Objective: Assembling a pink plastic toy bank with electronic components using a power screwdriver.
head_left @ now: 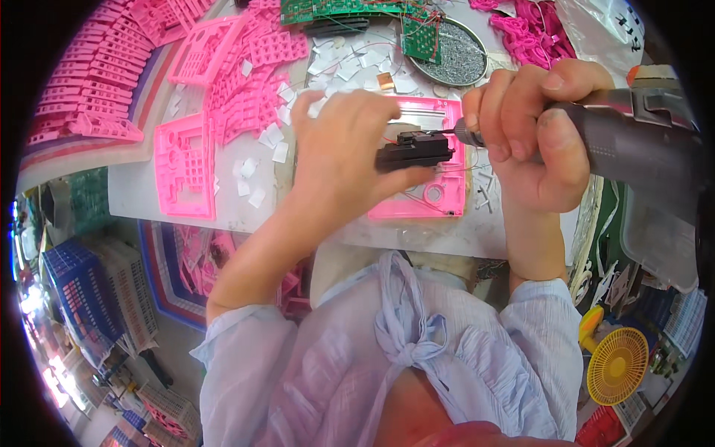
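Observation:
My left hand (337, 156) is closed on a small black plastic part (414, 153), with the thumb along its near side and the fingers arched over the far side. Wrapped in my right hand (538, 138) is a dark electric screwdriver (622, 141), held level. Its thin bit reaches left to the black part's right end; whether it sits on a screw is too small to tell. Beneath both lies a pink plastic housing (453, 201) with thin wires and two metal rods in it. The left hand covers the housing's left side.
A round dish of small screws (463, 63) stands behind, partly under green circuit boards (335, 9). Pink panels (182, 175) and stacked pink parts (89, 89) fill the left. White paper pieces (257, 197) lie scattered. Magenta wire bundles (525, 33) are at the far right.

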`<state>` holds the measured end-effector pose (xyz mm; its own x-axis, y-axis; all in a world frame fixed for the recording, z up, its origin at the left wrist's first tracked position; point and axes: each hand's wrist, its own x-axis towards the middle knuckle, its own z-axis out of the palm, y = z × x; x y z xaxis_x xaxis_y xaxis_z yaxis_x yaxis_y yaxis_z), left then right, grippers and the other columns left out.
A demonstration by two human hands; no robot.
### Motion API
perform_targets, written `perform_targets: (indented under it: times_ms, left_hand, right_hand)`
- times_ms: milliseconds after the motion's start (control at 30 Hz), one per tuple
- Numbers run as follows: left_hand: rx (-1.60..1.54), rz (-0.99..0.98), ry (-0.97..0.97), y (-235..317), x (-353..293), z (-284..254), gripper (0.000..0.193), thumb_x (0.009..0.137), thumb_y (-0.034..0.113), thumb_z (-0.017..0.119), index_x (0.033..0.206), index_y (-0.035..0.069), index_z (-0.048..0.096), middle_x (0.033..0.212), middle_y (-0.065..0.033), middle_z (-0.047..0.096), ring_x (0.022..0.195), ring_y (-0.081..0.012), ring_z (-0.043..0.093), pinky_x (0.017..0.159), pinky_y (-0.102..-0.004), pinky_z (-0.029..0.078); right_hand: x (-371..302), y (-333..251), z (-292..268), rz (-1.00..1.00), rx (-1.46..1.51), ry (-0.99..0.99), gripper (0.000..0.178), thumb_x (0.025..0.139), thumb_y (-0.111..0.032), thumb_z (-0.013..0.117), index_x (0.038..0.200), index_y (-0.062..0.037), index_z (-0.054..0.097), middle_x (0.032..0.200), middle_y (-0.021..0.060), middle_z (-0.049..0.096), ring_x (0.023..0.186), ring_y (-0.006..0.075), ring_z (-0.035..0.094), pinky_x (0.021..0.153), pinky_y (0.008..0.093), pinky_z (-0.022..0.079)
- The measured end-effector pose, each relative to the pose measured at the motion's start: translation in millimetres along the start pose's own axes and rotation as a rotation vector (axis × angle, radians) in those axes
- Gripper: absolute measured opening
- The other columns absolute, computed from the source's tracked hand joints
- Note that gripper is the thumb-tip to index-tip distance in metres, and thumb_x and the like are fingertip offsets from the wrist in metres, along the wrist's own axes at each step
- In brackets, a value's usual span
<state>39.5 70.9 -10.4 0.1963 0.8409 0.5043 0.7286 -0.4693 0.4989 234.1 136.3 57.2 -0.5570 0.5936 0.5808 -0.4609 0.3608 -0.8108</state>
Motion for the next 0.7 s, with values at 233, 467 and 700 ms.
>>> perform_targets:
  times_ms: [233, 467, 700]
  left_hand:
    - [0.121, -0.055, -0.096, -12.2, -43.5, 18.9, 0.055, 0.066, 0.034, 0.086, 0.113, 0.015, 0.065, 0.098, -0.0011, 0.066, 0.095, -0.0212, 0.06, 0.092, -0.0452, 0.03]
    - [0.014, -0.023, -0.138, -27.8, -43.5, 26.2, 0.05, 0.072, 0.028, 0.082, 0.118, 0.015, 0.066, 0.096, -0.0008, 0.066, 0.089, -0.0209, 0.061, 0.087, -0.0422, 0.031]
    - [-0.022, -0.011, -0.106, -30.5, -44.4, 28.1, 0.049, 0.074, 0.026, 0.082, 0.118, 0.013, 0.064, 0.094, -0.0014, 0.065, 0.09, -0.0208, 0.06, 0.086, -0.0423, 0.03]
  right_hand:
    - [-17.7, 39.6, 6.5, -0.048, 0.07, 0.095, 0.026, 0.099, -0.019, 0.053, 0.123, -0.0112, 0.047, 0.067, 0.001, 0.045, 0.056, 0.0137, 0.043, 0.064, 0.0376, 0.045]
    - [-24.1, 54.0, 18.4, -0.019, -0.083, 0.173, 0.027, 0.099, -0.02, 0.057, 0.12, -0.0108, 0.043, 0.067, 0.0016, 0.046, 0.057, 0.0136, 0.045, 0.063, 0.0365, 0.047]
    - [-24.9, 59.6, 20.5, 0.008, -0.099, 0.162, 0.028, 0.098, -0.021, 0.06, 0.118, -0.0102, 0.043, 0.067, 0.0025, 0.047, 0.057, 0.0139, 0.046, 0.063, 0.0368, 0.048]
